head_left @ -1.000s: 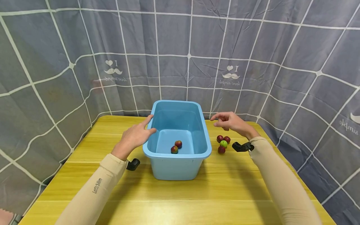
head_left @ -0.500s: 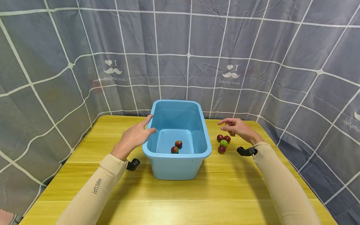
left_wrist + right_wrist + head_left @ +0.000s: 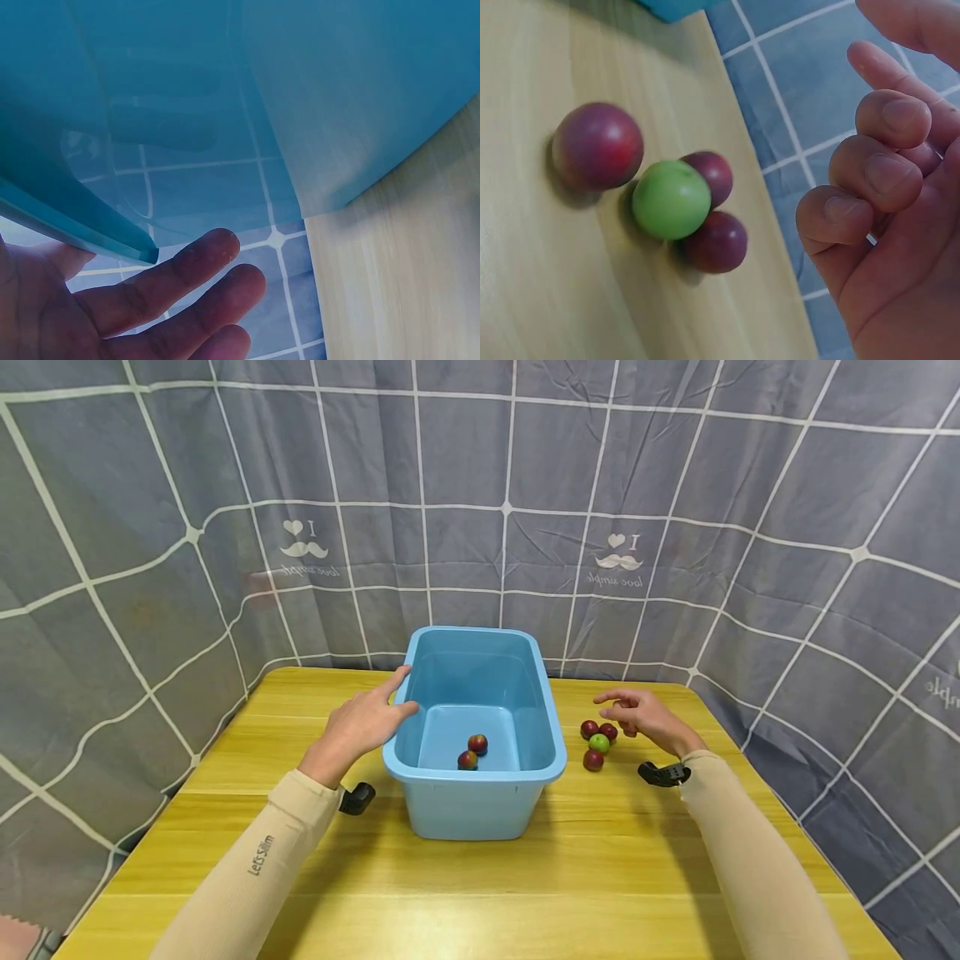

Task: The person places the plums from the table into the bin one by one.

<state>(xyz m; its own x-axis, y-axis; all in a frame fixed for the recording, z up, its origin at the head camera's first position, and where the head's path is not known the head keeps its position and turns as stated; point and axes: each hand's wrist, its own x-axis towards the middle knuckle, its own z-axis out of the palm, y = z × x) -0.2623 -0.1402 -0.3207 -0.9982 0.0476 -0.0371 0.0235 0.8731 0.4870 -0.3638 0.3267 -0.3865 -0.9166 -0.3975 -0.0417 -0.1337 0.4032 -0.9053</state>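
A blue plastic tub [image 3: 480,806] stands mid-table with two reddish plum-like fruits [image 3: 477,744] on its floor. My left hand [image 3: 363,722] holds the tub's left rim, thumb and forefinger over the edge. In the left wrist view the other fingers [image 3: 202,296] stretch loosely outside the tub wall. Right of the tub lie a green plum-like fruit [image 3: 671,200] and three dark red plums [image 3: 598,146], clustered close together. My right hand [image 3: 645,720] hovers just beyond and right of this cluster, holding nothing, its forefinger extended and other fingers loosely curled.
The yellow wooden table [image 3: 480,893] ends at a grey curtain [image 3: 465,552] with white grid lines, which surrounds its back and sides. A black wrist camera [image 3: 663,774] is strapped under the right wrist, another black camera [image 3: 357,798] under the left.
My right hand has moved right and slightly toward me, from near the tub to beside the fruit cluster. The left hand and the fruits stay where they were.
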